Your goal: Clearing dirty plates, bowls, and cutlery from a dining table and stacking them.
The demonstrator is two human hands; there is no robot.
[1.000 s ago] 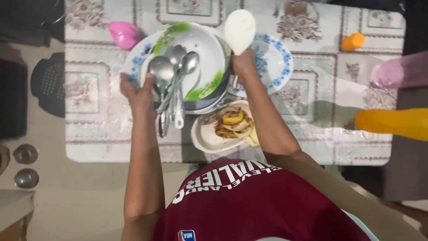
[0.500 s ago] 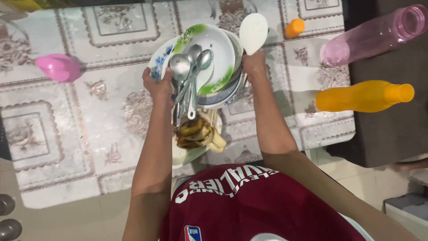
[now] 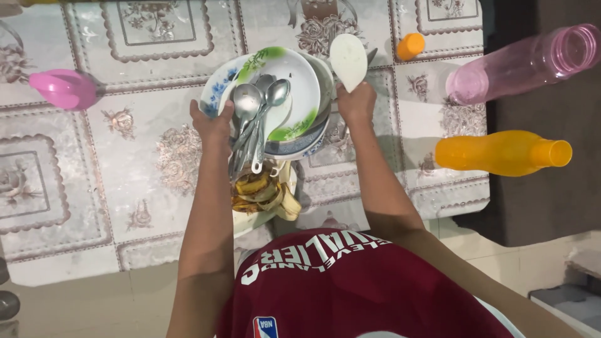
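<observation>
Stack of plates/bowls (image 3: 294, 94), held up over table (image 3: 125, 163) w/ patterned plastic cover; top item white dish w/ green leaf print, blue-floral plate edge showing at left, exact no. of pieces in stack can't be told (at least 3 rims visible). Left hand (image 3: 213, 125) gripping stack's left rim, thumb pressing down on spoon handles. Right hand (image 3: 355, 103) closed on right rim, same grip also pinning white rice paddle (image 3: 348, 59), blade pointing up and away. Spoons (image 3: 256, 106): 3 metal, bowls lying in top dish, handles fanning toward body; a white spoon-like piece among them, approx. Lower dish (image 3: 266, 209): 1, white, w/ banana peels/food scraps, sits below stack close to the body; whether resting on table edge or carried, can't tell. Progress, as judged: dishes gathered and stacked, cutlery on top, load lifted; scraps not yet tipped out, bottles and lids not collected. Rest on table: pink lid-like item (image 3: 62, 87) x1, orange cap (image 3: 410, 45) x1. Beside table at right: pink bottle (image 3: 526, 62) x1, open; orange bottle (image 3: 501, 153) x1, open.
</observation>
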